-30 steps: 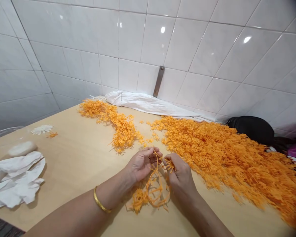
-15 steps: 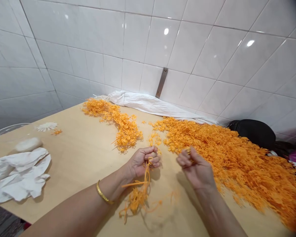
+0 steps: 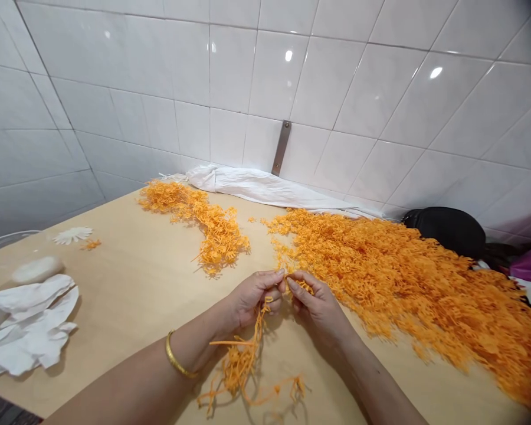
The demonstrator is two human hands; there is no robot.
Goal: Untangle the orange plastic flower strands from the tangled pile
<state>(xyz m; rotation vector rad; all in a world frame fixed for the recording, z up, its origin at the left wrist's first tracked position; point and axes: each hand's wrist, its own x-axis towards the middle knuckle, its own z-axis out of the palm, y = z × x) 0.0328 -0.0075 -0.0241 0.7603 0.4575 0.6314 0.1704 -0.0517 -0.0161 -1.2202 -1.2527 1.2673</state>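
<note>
My left hand (image 3: 261, 298) is closed in a pinch on an orange flower string (image 3: 243, 360), whose thin stems and small flower-like pieces dangle below the fingers over the table. Against its fingertips, my right hand (image 3: 314, 304) pinches more small orange flower pieces (image 3: 304, 287), partly hidden by the fingers. Just beyond both hands, a few loose orange bits lie on the table. To the right spreads a large heap of orange flower pieces (image 3: 393, 271). A smaller pile of orange strands (image 3: 203, 227) lies ahead to the left.
Along the tiled wall runs a white cloth (image 3: 256, 186) at the back of the wooden table (image 3: 137, 283). On the left are a crumpled white cloth (image 3: 30, 324), a smooth white lump (image 3: 38, 270) and a white flower shape (image 3: 73, 235). A black case (image 3: 446, 230) stands behind the heap.
My right hand has moved left and now meets my left hand's fingertips. The dangling orange string has swung slightly. The whole view has shifted a little.
</note>
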